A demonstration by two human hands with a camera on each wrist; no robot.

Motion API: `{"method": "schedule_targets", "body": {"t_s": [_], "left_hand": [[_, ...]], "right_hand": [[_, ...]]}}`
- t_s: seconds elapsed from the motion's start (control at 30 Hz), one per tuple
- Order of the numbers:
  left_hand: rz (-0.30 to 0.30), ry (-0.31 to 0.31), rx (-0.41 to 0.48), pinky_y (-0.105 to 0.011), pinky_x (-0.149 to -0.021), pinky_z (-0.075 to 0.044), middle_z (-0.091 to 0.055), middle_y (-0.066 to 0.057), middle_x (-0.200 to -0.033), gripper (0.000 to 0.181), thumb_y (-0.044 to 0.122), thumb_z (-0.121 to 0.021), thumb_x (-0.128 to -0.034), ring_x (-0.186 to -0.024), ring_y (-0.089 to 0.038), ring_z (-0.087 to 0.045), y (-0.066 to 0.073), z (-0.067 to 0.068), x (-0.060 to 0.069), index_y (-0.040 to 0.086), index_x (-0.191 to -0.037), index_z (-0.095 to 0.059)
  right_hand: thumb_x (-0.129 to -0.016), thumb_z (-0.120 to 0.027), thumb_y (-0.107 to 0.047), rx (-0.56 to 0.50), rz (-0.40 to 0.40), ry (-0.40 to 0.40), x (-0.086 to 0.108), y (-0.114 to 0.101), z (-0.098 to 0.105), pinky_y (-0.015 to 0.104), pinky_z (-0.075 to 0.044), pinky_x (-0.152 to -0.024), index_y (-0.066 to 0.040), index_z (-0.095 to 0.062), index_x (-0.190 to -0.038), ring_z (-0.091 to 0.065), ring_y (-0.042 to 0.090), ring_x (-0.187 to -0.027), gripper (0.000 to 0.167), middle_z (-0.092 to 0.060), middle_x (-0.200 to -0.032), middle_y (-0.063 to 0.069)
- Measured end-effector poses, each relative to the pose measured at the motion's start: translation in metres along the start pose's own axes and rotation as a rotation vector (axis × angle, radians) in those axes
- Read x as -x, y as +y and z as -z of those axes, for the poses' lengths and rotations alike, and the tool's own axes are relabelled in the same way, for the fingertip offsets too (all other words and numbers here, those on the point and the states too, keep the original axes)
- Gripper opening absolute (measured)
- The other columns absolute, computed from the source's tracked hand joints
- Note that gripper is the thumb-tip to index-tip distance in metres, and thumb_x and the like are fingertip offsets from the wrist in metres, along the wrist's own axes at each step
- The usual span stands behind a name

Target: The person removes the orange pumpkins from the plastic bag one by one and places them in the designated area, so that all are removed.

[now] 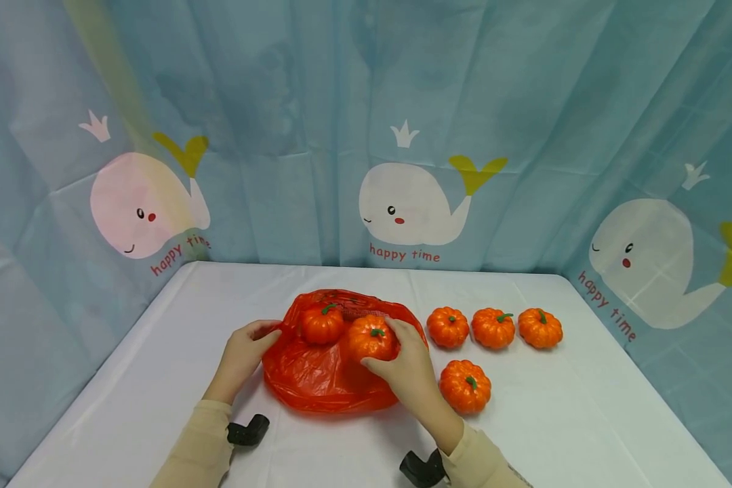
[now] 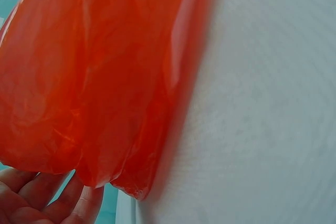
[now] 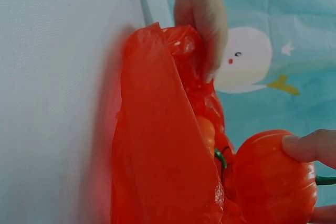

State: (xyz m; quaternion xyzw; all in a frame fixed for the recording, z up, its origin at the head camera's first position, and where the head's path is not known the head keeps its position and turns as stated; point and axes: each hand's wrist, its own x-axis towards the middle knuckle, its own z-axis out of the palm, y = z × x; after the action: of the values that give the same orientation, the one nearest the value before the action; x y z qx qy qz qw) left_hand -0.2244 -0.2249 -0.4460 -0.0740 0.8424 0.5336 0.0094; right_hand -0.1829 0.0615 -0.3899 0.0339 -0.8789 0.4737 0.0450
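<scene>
A red plastic bag (image 1: 308, 379) lies spread with its mouth up in the middle of the table. My left hand (image 1: 242, 352) pinches its left rim; the left wrist view shows those fingers (image 2: 58, 198) partly hidden by the bag. My right hand (image 1: 410, 362) holds an orange toy pumpkin (image 1: 367, 340) with a green stem over the right part of the bag's mouth, thumb on the near side. Another toy pumpkin (image 1: 322, 326) rests inside the bag at the back left. In the right wrist view, the held pumpkin (image 3: 270, 179) is beside the bag's rim.
To the bag's right, a row of toy pumpkins (image 1: 448, 327), (image 1: 493, 329), (image 1: 540, 329) stands on the white table (image 1: 585, 420). One more pumpkin (image 1: 465, 387) sits nearer, close to my right wrist. A blue curtain (image 1: 317, 203) with whales hangs behind.
</scene>
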Motion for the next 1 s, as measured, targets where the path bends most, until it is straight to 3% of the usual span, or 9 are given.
{"method": "schedule_targets", "body": {"t_s": [0.5,1.0], "left_hand": [[-0.014,0.004,-0.008,-0.051,-0.111,-0.045,-0.060,-0.020,-0.137,0.039,0.026,-0.055,-0.1009,-0.131,-0.035,-0.051,-0.001,0.001,-0.002,0.005,-0.133,-0.060],[0.000,0.003,-0.007,-0.051,-0.110,-0.045,-0.059,-0.020,-0.138,0.041,0.028,-0.056,-0.1012,-0.131,-0.035,-0.051,0.000,0.001,-0.001,0.005,-0.135,-0.059]], "right_hand": [[-0.075,-0.087,-0.022,-0.009,-0.003,0.034,0.012,0.000,0.019,0.059,-0.048,-0.104,-0.008,-0.056,-0.139,-0.045,0.038,-0.138,0.073,-0.053,-0.144,0.012],[-0.074,-0.088,-0.023,0.000,-0.025,0.063,0.021,0.010,0.041,0.057,-0.045,-0.108,-0.009,-0.056,-0.140,-0.051,0.035,-0.134,0.075,-0.052,-0.146,0.013]]}}
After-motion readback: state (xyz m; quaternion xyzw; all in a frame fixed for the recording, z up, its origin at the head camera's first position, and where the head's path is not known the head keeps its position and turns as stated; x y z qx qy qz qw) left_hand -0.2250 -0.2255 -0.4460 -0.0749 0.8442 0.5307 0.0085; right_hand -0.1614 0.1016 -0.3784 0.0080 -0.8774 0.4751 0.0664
